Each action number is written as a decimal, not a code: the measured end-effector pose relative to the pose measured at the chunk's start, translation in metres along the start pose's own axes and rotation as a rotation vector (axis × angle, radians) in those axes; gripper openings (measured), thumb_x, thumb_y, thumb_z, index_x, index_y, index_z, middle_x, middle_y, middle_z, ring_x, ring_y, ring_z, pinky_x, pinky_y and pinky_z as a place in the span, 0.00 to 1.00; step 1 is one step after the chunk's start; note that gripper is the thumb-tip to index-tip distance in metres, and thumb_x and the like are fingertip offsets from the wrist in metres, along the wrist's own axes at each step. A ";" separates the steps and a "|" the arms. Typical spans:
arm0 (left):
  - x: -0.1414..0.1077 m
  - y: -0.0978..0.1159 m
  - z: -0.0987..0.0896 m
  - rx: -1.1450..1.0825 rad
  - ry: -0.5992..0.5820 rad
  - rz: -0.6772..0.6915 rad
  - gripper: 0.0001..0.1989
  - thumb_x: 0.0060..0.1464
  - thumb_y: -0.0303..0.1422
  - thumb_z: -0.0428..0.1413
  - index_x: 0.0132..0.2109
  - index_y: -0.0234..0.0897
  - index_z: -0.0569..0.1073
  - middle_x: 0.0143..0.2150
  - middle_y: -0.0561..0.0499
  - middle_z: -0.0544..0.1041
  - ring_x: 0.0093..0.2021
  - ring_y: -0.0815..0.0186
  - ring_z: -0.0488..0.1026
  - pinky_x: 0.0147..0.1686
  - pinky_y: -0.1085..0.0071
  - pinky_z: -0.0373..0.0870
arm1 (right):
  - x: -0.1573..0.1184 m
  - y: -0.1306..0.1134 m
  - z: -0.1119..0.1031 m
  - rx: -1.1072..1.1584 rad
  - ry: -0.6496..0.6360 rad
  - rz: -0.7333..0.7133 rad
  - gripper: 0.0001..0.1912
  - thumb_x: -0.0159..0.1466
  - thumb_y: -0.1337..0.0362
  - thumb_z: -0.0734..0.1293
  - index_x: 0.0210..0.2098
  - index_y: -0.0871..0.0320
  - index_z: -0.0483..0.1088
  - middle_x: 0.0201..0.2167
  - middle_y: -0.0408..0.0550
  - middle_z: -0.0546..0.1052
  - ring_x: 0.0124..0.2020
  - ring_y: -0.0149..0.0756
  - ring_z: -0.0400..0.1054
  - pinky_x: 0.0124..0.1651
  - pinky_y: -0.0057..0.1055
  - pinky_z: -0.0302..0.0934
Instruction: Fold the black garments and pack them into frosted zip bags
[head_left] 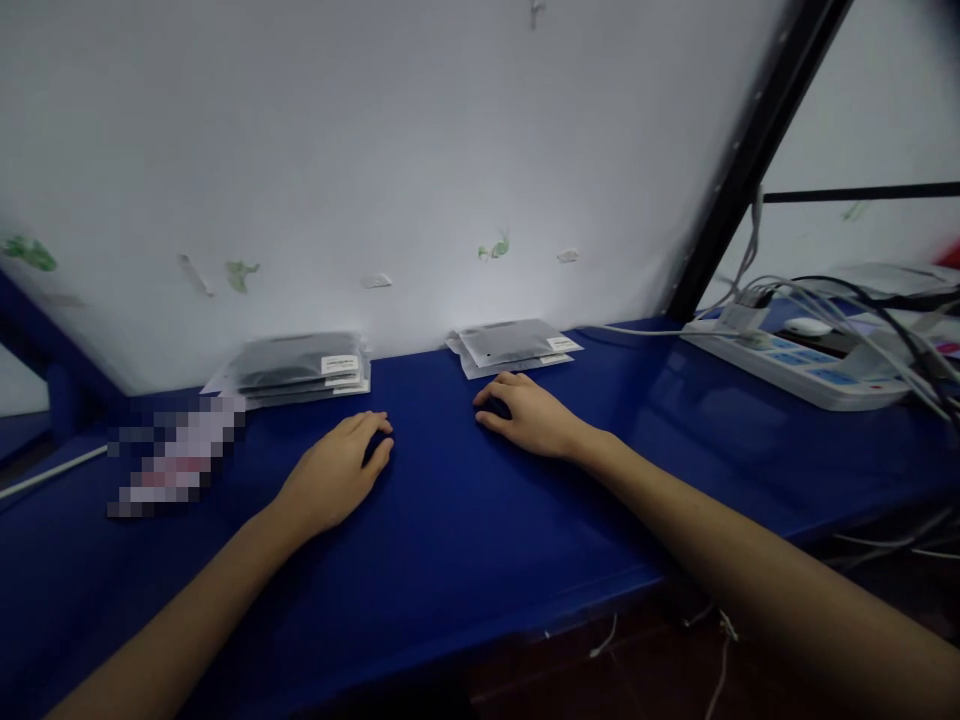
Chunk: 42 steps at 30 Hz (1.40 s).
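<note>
Both of my hands rest on the blue tabletop (pixel 427 520), apart from each other. My left hand (pixel 334 470) lies with loosely curved fingers, thumb and fingers apart and nothing between them. Just behind it is a stack of several flat, translucent bags (pixel 292 362) with dark contents and white labels. My right hand (pixel 529 415) is also open, its thumb parted from the fingers around bare table. Its fingertips are close to a smaller pile of similar labelled bags (pixel 514 343) by the wall; whether they touch it I cannot tell.
A white power strip (pixel 802 365) with blue panels and plugged-in cables lies at the right. A pixelated item (pixel 176 455) and a white cable (pixel 52 473) are at the left. The white wall (pixel 420 150) bounds the back, and a dark frame post (pixel 750 170) slants at the right.
</note>
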<state>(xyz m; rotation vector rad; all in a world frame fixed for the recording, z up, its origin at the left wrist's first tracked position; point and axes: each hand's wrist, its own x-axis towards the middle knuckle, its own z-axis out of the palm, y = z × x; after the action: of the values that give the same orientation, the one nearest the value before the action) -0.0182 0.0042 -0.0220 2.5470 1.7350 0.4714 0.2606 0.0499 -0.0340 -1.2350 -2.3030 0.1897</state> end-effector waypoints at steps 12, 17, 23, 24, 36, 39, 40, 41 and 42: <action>-0.009 -0.001 0.001 0.011 -0.021 0.016 0.20 0.65 0.40 0.43 0.56 0.37 0.70 0.65 0.42 0.67 0.66 0.54 0.60 0.63 0.52 0.59 | 0.007 0.027 -0.016 -0.112 0.378 0.206 0.14 0.64 0.62 0.61 0.44 0.58 0.73 0.43 0.55 0.76 0.48 0.45 0.68 0.53 0.41 0.60; -0.008 -0.003 0.003 0.007 0.000 0.053 0.20 0.65 0.39 0.44 0.56 0.36 0.70 0.64 0.40 0.68 0.65 0.52 0.62 0.61 0.50 0.62 | 0.009 0.081 -0.018 -0.285 0.364 0.602 0.25 0.62 0.65 0.60 0.59 0.65 0.64 0.54 0.66 0.71 0.55 0.54 0.64 0.55 0.45 0.57; -0.009 -0.002 0.000 -0.003 -0.044 0.065 0.21 0.65 0.40 0.44 0.57 0.34 0.69 0.65 0.39 0.66 0.66 0.51 0.60 0.63 0.50 0.60 | 0.005 0.105 -0.014 -0.295 0.337 0.677 0.24 0.63 0.66 0.58 0.58 0.60 0.67 0.51 0.61 0.73 0.52 0.50 0.66 0.52 0.43 0.59; -0.009 -0.001 -0.001 -0.002 -0.058 0.065 0.21 0.65 0.40 0.43 0.57 0.34 0.69 0.65 0.38 0.66 0.67 0.52 0.59 0.63 0.50 0.59 | 0.005 0.105 -0.014 -0.304 0.341 0.686 0.24 0.63 0.65 0.59 0.57 0.59 0.67 0.51 0.62 0.73 0.52 0.51 0.66 0.52 0.43 0.59; -0.008 -0.002 0.002 -0.033 -0.035 0.081 0.17 0.65 0.38 0.45 0.55 0.36 0.69 0.61 0.42 0.70 0.64 0.53 0.63 0.61 0.53 0.62 | -0.003 0.072 -0.015 -0.354 0.470 0.364 0.13 0.64 0.62 0.62 0.44 0.57 0.75 0.38 0.54 0.76 0.45 0.49 0.65 0.49 0.44 0.59; -0.009 -0.001 0.001 -0.069 0.028 0.068 0.16 0.65 0.38 0.45 0.55 0.39 0.68 0.59 0.45 0.70 0.60 0.55 0.66 0.57 0.56 0.66 | -0.002 0.027 -0.013 -0.373 0.442 0.094 0.11 0.65 0.62 0.62 0.40 0.56 0.75 0.41 0.55 0.74 0.46 0.48 0.64 0.50 0.44 0.60; -0.010 0.000 0.000 -0.081 0.058 0.058 0.17 0.65 0.38 0.45 0.56 0.38 0.67 0.59 0.45 0.69 0.59 0.55 0.66 0.57 0.56 0.66 | -0.004 0.009 -0.010 -0.371 0.379 0.009 0.10 0.65 0.63 0.62 0.41 0.56 0.75 0.44 0.55 0.74 0.46 0.47 0.65 0.50 0.44 0.60; -0.010 0.001 -0.001 -0.089 0.089 0.052 0.18 0.65 0.39 0.44 0.57 0.38 0.66 0.60 0.44 0.68 0.60 0.55 0.65 0.58 0.57 0.66 | -0.007 -0.011 -0.007 -0.361 0.300 -0.057 0.10 0.66 0.64 0.61 0.41 0.56 0.74 0.45 0.54 0.74 0.46 0.45 0.66 0.50 0.42 0.60; -0.010 0.002 -0.002 -0.093 0.119 0.054 0.19 0.66 0.39 0.44 0.59 0.38 0.65 0.61 0.44 0.67 0.61 0.55 0.63 0.60 0.57 0.64 | -0.011 -0.032 -0.003 -0.344 0.218 -0.085 0.10 0.67 0.66 0.60 0.41 0.57 0.73 0.44 0.53 0.75 0.44 0.43 0.67 0.48 0.39 0.61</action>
<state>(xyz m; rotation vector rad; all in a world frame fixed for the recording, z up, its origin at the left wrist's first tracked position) -0.0202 -0.0065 -0.0222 2.5543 1.6410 0.7020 0.2435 0.0227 -0.0244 -1.2433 -2.2489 -0.3694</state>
